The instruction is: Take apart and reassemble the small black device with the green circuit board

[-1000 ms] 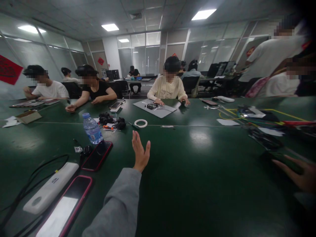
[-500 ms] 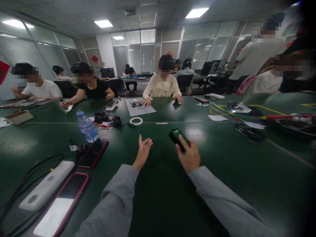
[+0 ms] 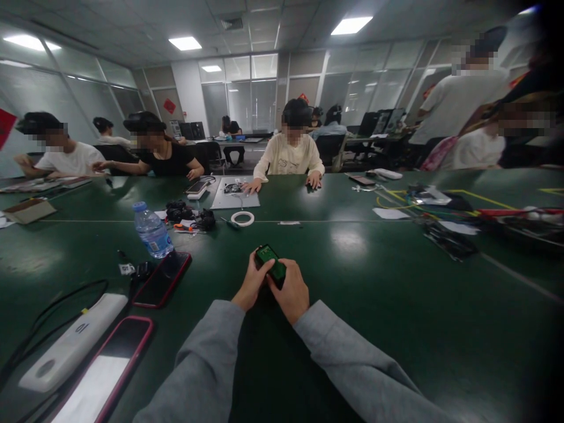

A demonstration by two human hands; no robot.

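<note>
Dark device (image 3: 267,254): one, small and box-like, green on its upper face; held between both hands above the near middle of the table. Contact with the tabletop cannot be told.
Left hand (image 3: 253,283): closed in a narrow grip on the device's left side, thumb over the green face.
Right hand (image 3: 291,291): closed on the device's right, near side, thumb over the same face, close to the other thumb.
Table (image 3: 379,335): dark green, glossy, a pale seam running across it.
Bottle (image 3: 153,232): clear plastic, blue cap, left of the hands.
Phones: two; a red-edged phone (image 3: 163,279) just nearer than the bottle, a pink-edged phone (image 3: 110,364) at near left.
White unit (image 3: 74,343): long, marked, left of the pink-edged phone; black cables beside it.
White ring (image 3: 242,224): lying flat beyond the hands, right of a black bundle (image 3: 202,220).
Grey board (image 3: 247,200): far side, before a person in a cream top (image 3: 291,153).
Cable pile (image 3: 497,212): far right, red and yellow strands.
</note>
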